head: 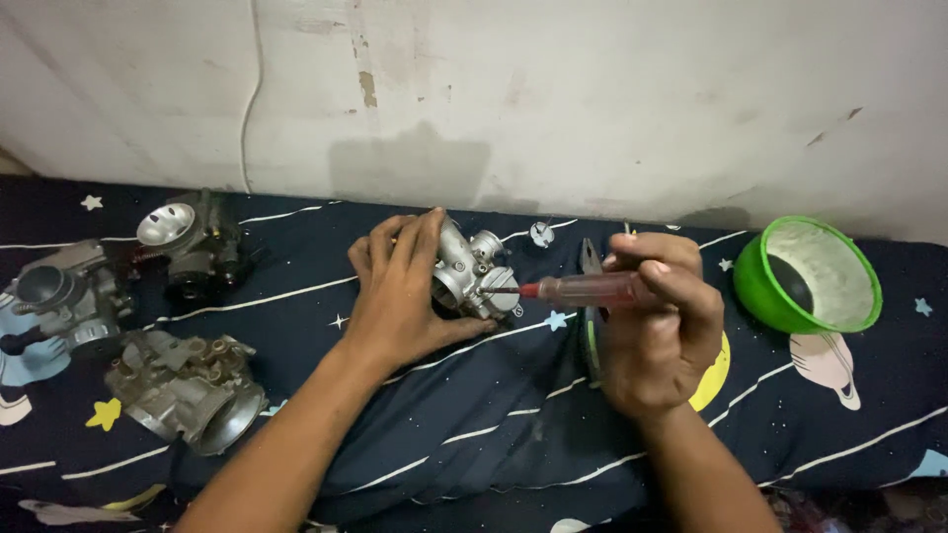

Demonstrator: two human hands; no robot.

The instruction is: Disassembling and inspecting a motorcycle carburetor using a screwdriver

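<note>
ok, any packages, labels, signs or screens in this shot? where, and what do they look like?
None in view: no package, label, sign or screen.
What is there: the left hand on a metal carburetor, the right hand holding a red-handled screwdriver, three more carburetors at left, a green bowl at right, all on a dark space-print cloth.

Under the left hand (400, 296), the carburetor (472, 274) is showing dull, rough-cast grey metal. The screwdriver (583, 289) in the right hand (657, 331) is showing a glossy, translucent red plastic handle. Beyond that hand, the green bowl (812, 276) is looking like smooth plastic.
</note>
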